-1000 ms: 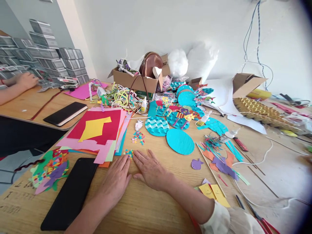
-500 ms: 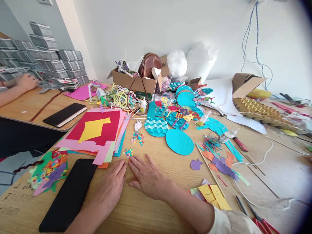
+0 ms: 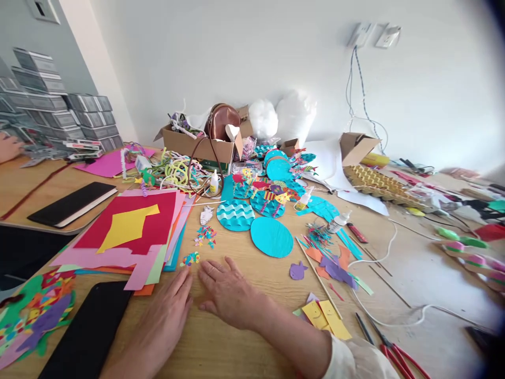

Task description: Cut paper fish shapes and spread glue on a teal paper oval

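Note:
My left hand [image 3: 163, 316] lies flat on the wooden table [image 3: 244, 347], fingers stretched out, holding nothing. My right hand [image 3: 226, 292] rests beside it, palm down, fingers spread and empty. Just beyond both sets of fingertips sits a small heap of coloured paper bits [image 3: 190, 258]. A second scatter of paper bits [image 3: 205, 235] lies a little farther off. A stack of coloured paper sheets [image 3: 130, 231] with a yellow shape on red lies to the left of my hands.
A black phone [image 3: 84, 334] lies at my left forearm, beside a multicoloured paper cutout [image 3: 29, 313]. Teal card discs [image 3: 271, 237], glue bottles [image 3: 338, 222], wooden sticks [image 3: 317, 276], yellow notes [image 3: 329, 318] and red-handled scissors [image 3: 398, 355] crowd the right. Another person's hand [image 3: 8, 147] shows far left.
The view has swung right and up, showing more of the wall and the table's right end. My hands have drawn back slightly from the small heap of paper bits.

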Action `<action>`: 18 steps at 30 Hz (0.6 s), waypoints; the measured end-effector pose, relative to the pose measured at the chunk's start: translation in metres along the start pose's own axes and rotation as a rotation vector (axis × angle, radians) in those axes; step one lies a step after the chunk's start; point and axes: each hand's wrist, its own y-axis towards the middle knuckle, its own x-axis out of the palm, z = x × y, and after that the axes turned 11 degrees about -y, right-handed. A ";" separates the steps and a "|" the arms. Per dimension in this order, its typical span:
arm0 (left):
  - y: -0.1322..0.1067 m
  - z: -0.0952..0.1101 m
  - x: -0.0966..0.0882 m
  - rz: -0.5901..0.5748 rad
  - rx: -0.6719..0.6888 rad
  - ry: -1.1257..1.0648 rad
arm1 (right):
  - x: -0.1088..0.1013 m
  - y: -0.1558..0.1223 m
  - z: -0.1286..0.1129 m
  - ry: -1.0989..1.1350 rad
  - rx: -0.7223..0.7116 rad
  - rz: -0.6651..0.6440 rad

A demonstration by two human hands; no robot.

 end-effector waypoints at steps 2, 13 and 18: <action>-0.002 0.015 -0.011 -0.021 -0.066 -0.177 | -0.008 -0.009 0.018 -0.002 0.143 -0.040; 0.053 0.119 0.007 -0.204 -0.736 -1.577 | -0.022 -0.049 0.195 -0.094 0.854 -0.182; 0.109 0.128 0.044 -0.115 -0.866 -1.508 | -0.012 -0.037 0.209 -0.071 0.944 -0.169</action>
